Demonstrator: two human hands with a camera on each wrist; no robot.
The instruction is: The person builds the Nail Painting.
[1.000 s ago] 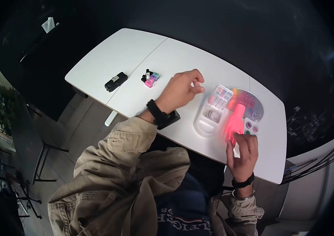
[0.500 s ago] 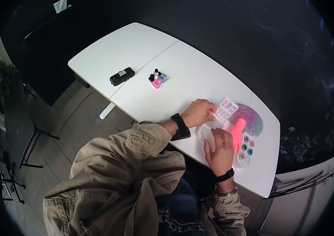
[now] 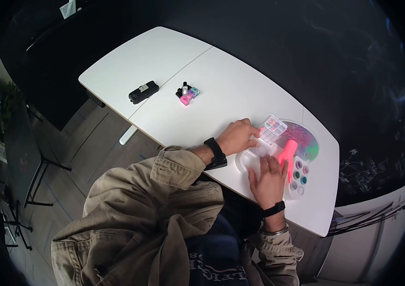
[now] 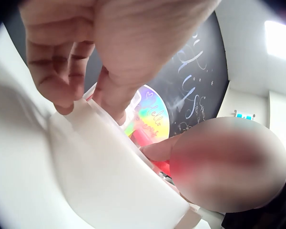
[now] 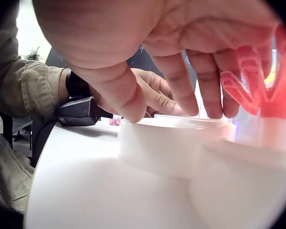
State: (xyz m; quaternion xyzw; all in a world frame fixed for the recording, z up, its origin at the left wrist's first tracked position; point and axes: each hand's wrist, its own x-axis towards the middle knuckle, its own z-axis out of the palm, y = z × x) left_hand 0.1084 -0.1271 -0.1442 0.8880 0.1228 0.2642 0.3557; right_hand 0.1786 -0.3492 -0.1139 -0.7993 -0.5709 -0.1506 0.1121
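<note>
In the head view the left hand (image 3: 236, 137) holds the far left rim of a white tray (image 3: 243, 163); the left wrist view shows its thumb and fingers on either side of the tray's edge (image 4: 105, 157). Over the tray's near right part is the right hand (image 3: 268, 183). Its thumb touches the rim in the right wrist view, and its long fingers reach down, fairly straight, onto the tray (image 5: 157, 148). Beside the tray stands a pink model hand (image 3: 287, 151). A clear-lidded case (image 3: 274, 125) with small coloured compartments lies at the tray's far end.
A white holder (image 3: 296, 193) with several coloured pots sits right of the model hand. Behind is a rainbow-coloured disc (image 3: 309, 145) with lettering. Small bottles (image 3: 186, 99) and a black case (image 3: 143, 92) lie on the left of the white table (image 3: 154, 52).
The left hand has come down and right to the tray's rim. The right hand has left the model hand's fingers and moved left onto the tray. The pink-red glow on the model hand has faded.
</note>
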